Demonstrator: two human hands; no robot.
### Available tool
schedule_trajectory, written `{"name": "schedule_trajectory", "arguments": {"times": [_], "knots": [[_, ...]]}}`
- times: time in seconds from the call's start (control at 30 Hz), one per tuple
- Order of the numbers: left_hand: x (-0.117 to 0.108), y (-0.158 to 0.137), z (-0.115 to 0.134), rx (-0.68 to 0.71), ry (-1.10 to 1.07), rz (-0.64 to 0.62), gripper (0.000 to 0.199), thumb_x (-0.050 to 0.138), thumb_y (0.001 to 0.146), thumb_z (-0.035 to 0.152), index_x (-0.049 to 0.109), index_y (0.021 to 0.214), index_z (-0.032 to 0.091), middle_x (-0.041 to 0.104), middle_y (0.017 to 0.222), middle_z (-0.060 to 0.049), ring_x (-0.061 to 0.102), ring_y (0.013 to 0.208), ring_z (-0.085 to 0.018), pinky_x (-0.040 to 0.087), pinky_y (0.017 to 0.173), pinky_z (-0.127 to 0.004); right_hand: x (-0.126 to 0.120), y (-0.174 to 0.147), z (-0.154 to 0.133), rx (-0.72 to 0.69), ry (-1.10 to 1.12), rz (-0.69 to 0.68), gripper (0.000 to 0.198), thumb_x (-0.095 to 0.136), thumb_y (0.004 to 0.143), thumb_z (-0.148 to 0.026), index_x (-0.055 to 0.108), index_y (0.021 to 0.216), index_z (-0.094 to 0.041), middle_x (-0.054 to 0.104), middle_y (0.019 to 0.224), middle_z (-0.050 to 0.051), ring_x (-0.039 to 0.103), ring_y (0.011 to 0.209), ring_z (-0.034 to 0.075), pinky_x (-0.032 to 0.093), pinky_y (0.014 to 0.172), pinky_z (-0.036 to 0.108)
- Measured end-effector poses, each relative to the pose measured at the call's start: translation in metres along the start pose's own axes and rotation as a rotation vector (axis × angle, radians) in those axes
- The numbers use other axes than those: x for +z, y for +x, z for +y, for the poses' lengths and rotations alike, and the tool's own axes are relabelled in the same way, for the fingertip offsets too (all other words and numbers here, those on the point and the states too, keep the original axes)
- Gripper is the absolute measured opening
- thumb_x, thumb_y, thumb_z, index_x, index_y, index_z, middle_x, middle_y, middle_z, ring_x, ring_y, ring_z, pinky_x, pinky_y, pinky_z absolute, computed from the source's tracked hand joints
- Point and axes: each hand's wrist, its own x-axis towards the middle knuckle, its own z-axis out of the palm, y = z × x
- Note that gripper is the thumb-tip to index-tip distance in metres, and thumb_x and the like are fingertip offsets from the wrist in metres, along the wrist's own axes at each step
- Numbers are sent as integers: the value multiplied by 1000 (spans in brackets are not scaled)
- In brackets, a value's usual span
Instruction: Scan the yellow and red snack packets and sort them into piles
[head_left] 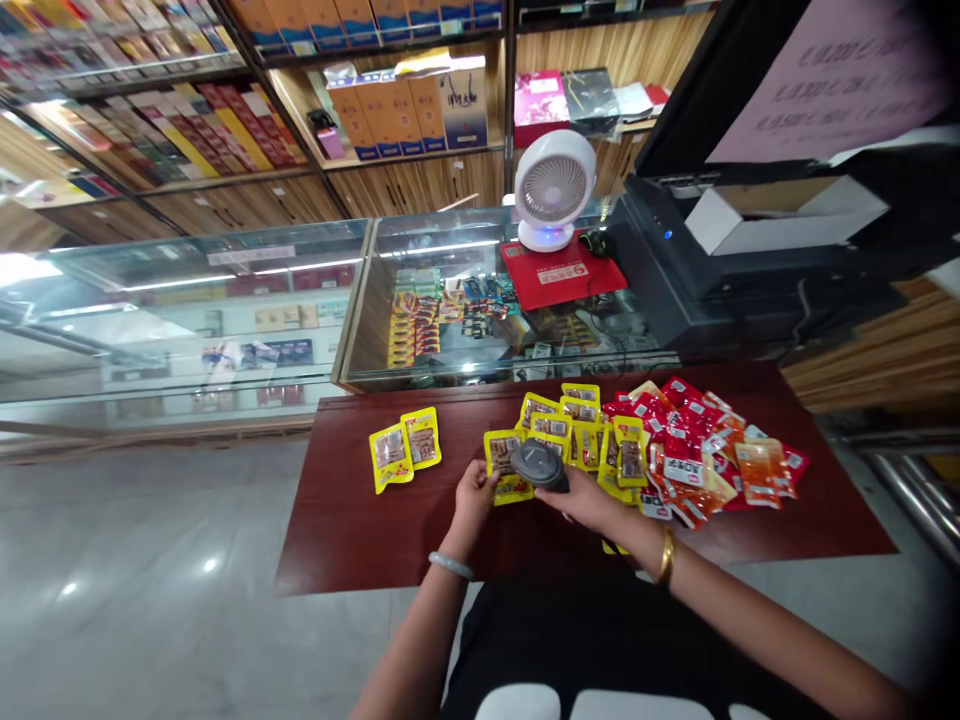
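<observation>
My right hand (581,497) grips a dark grey handheld barcode scanner (538,462), its head held over the yellow snack packets. With its fingers closed, my left hand (475,490) pinches the left edge of a yellow snack packet (501,450) right beside the scanner. More yellow packets (585,445) lie in a loose heap behind and to the right of the scanner. Two yellow packets (405,449) sit apart on the left of the dark red table (352,540). Red and orange packets (690,445) are piled to the right of the yellow ones.
Behind the table stands a glass display counter (450,235), bearing a white fan (555,185), a red mat (562,275) and dark checkout equipment with an open white box (780,215). Shelves (405,110) of boxed goods line the back. A metal rail (915,490) is at the right.
</observation>
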Motion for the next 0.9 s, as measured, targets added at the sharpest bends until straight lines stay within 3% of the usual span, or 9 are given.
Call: {"name": "schedule_trajectory", "arguments": {"times": [0.07,0.2,0.33,0.47,0.57,0.67,0.73,0.8,0.9], "knots": [[18,6,3,-12,25,-33,29,75,67,38,57,78,19,66,73,0,62,68,-14,51,67,-25,1,-2,0,17,9,13,42,74,77,-37,68,115,-19,75,113,10,68,108,33,51,98,50],[54,15,7,40,332,-79,7,68,71,20,66,77,17,71,79,-7,66,81,-20,53,82,-33,4,-2,2,24,-23,21,40,74,76,-35,69,112,-19,75,113,11,68,107,34,51,98,51],[57,17,10,50,468,-79,7,66,67,10,68,66,16,72,81,-10,66,87,-25,49,93,-37,8,-1,5,-22,-24,-4,42,73,76,-34,68,115,-19,75,115,10,68,109,33,50,100,51],[19,17,22,121,666,-16,14,63,79,23,74,85,19,73,96,-10,65,95,-24,46,95,-36,11,0,10,20,-70,-28,44,75,75,-38,69,114,-19,76,111,11,69,106,34,52,97,51],[-27,26,35,139,951,303,33,57,87,37,68,113,20,68,117,-13,58,114,-27,41,102,-41,12,-1,15,33,-92,-39,45,75,75,-41,69,113,-19,76,111,11,69,107,34,52,97,51],[-74,39,41,-30,1131,676,61,56,87,47,50,138,14,48,144,-21,42,133,-37,35,107,-51,12,-2,17,36,-114,-29,44,75,73,-40,69,111,-19,76,112,11,69,108,35,52,98,51],[-101,46,42,-173,1126,818,72,53,88,51,38,145,10,40,150,-25,37,137,-39,35,106,-55,11,-2,16,44,-125,-30,43,75,73,-40,69,110,-18,77,111,12,69,107,35,52,97,51],[-123,50,42,-294,1089,858,74,54,86,54,40,142,9,45,144,-27,41,134,-40,38,103,-55,11,-3,13,45,-113,-41,43,75,73,-39,70,109,-18,77,110,11,70,105,35,53,96,51],[-145,51,43,-396,1042,796,73,69,71,59,55,125,13,59,129,-26,54,122,-41,45,96,-53,11,-3,11,38,-88,-34,44,75,72,-38,69,111,-18,76,112,11,69,107,35,52,99,51]]}}
